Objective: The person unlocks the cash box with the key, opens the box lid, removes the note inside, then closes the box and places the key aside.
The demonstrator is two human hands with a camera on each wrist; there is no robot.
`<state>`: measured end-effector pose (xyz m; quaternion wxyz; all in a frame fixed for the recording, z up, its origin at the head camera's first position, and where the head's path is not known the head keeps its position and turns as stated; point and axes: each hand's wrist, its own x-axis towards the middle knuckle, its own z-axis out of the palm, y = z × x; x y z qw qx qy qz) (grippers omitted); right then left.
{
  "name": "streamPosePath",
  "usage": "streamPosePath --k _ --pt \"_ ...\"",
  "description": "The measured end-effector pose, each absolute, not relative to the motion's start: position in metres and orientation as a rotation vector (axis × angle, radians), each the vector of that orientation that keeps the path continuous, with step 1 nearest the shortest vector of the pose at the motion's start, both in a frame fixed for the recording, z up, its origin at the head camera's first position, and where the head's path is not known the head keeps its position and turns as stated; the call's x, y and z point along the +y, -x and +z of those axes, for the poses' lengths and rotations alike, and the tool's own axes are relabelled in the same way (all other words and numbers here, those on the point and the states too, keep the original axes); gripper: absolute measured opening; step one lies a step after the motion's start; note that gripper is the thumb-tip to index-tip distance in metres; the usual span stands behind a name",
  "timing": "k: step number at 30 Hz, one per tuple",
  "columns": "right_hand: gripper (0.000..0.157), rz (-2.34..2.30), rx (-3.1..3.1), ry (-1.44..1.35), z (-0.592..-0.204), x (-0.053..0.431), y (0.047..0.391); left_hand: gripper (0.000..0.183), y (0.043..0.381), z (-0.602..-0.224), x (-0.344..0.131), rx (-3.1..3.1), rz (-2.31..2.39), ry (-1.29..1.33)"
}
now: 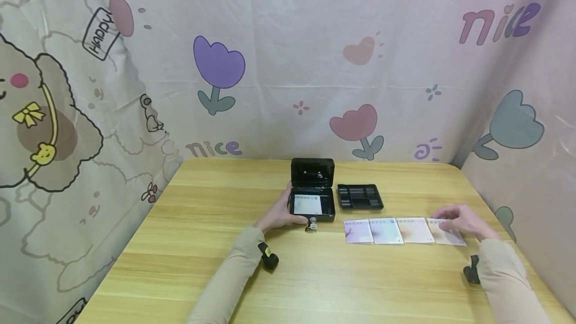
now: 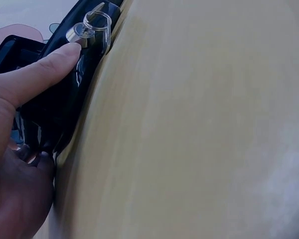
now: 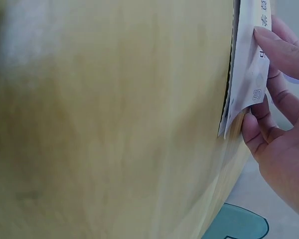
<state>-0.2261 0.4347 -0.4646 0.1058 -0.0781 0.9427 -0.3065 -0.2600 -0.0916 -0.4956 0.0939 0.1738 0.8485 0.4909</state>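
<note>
Tulip-printed cloth (image 1: 270, 131) backs the wooden table (image 1: 351, 279), and I'm watching the left hand (image 1: 280, 213) grip the open black box (image 1: 312, 176) by its left side; well right, the right hand (image 1: 462, 220) pinches the rightmost note (image 1: 451, 237), beside three other notes (image 1: 386, 231).

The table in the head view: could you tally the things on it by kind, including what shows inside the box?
Open black box: 1
Black compartment tray: 1
Key ring at the box's front: 1
Paper notes in a row: 4
Paper note inside the box: 1
Total: 8, counting top notes only; any underneath can't be counted.
</note>
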Motion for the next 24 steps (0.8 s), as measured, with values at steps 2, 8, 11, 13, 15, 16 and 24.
streamPosePath --k 2,8,11,13,15,16,24 --pt "0.034 -0.912 2.775 0.237 -0.465 0.435 0.226 0.130 0.260 -0.496 -0.092 2.521 1.453 -0.514" --pt "0.033 -0.939 2.771 0.236 -0.467 0.435 0.225 0.130 0.261 -0.497 -0.092 2.518 1.459 -0.503" --pt "0.031 -0.924 2.780 0.245 -0.467 0.435 0.225 0.130 0.261 -0.497 -0.091 2.515 1.468 -0.503" --pt "0.029 -0.915 2.785 0.246 -0.467 0.435 0.225 0.130 0.261 -0.497 -0.091 2.516 1.468 -0.502" --pt "0.029 -0.906 2.789 0.244 -0.467 0.434 0.226 0.130 0.261 -0.497 -0.091 2.516 1.468 -0.503" --pt "0.029 -0.907 2.791 0.243 -0.466 0.433 0.225 0.130 0.261 -0.497 -0.091 2.516 1.468 -0.503" --pt "0.032 -0.935 2.845 0.262 -0.468 0.422 0.223 0.130 0.260 -0.497 -0.091 2.525 1.465 -0.519"
